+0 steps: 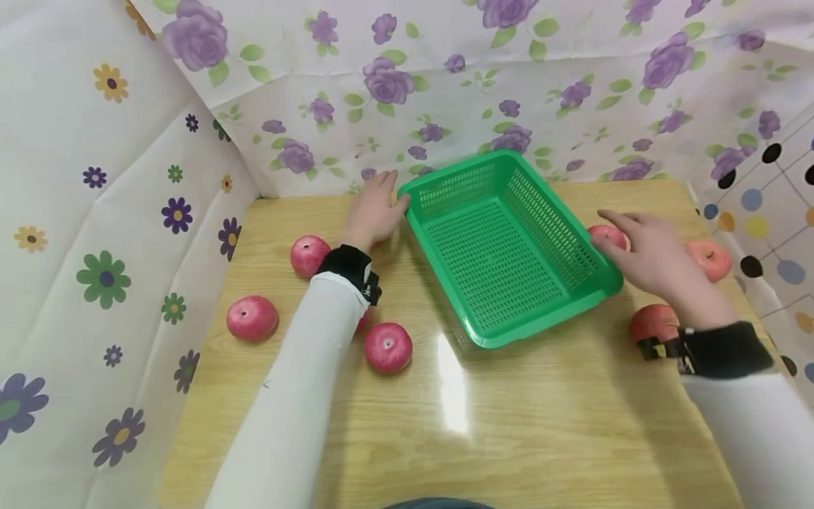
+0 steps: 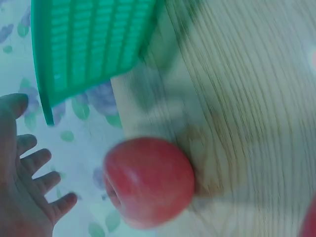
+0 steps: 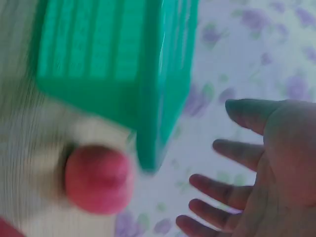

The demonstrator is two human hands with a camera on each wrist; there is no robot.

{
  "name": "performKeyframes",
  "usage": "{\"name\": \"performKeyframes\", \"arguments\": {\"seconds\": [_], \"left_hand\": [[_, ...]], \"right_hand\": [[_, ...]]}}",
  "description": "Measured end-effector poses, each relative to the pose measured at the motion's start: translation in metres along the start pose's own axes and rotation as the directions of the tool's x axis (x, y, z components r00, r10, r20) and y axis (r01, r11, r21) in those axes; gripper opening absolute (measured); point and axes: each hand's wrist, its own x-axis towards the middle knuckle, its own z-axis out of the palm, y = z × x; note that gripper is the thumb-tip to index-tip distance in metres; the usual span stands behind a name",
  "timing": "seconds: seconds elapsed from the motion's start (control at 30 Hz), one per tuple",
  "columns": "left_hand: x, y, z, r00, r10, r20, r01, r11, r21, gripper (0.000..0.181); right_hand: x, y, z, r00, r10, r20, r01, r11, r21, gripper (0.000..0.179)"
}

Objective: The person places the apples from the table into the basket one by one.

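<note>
A green plastic basket (image 1: 490, 254) with slotted sides sits at an angle toward the back of the table, nothing inside it. My left hand (image 1: 372, 212) is at its back left corner, fingers spread and thumb close to the rim. On the other side, my right hand (image 1: 655, 254) is beside the front right corner with its fingers extended. Neither hand grips anything. Below the left hand lies a red apple (image 2: 148, 182), mostly hidden by the wrist in the head view. Another apple (image 3: 98, 178) lies under the basket's right rim, partly covered by the right hand in the head view.
Left of the basket are several red apples, among them one at the far left (image 1: 252, 318) and one near the front (image 1: 388, 348). Two more, a paler apple (image 1: 709, 259) and a red apple (image 1: 655, 322), lie by the right arm. Flowered sheets (image 1: 388, 78) enclose the wooden table (image 1: 540, 424).
</note>
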Motion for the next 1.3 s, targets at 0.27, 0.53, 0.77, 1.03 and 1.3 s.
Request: {"name": "performKeyframes", "arguments": {"seconds": [0.27, 0.53, 0.77, 1.03, 1.3], "left_hand": [[0.006, 0.017, 0.007, 0.997, 0.068, 0.027, -0.069, 0.998, 0.016, 0.068], [0.006, 0.022, 0.010, 0.998, 0.055, 0.037, -0.057, 0.997, 0.059, 0.068], [0.004, 0.022, 0.016, 0.996, 0.046, 0.070, -0.051, 0.997, 0.063, 0.069], [0.004, 0.021, 0.017, 0.997, 0.050, 0.064, -0.055, 0.996, 0.065, 0.070], [0.002, 0.024, 0.018, 0.998, 0.026, 0.063, -0.027, 1.000, 0.009, 0.074]], "right_hand": [[-0.056, -0.043, 0.015, 0.992, 0.068, -0.108, -0.065, 0.997, 0.032, 0.071], [-0.076, -0.054, 0.031, 0.994, 0.099, 0.052, -0.106, 0.983, 0.150, 0.069], [-0.075, -0.055, 0.052, 0.989, 0.089, 0.116, -0.117, 0.959, 0.258, 0.067], [-0.070, -0.055, 0.065, 0.991, 0.049, 0.124, -0.084, 0.952, 0.295, 0.059], [-0.062, -0.045, 0.061, 0.987, 0.083, 0.139, -0.117, 0.957, 0.264, 0.069]]}}
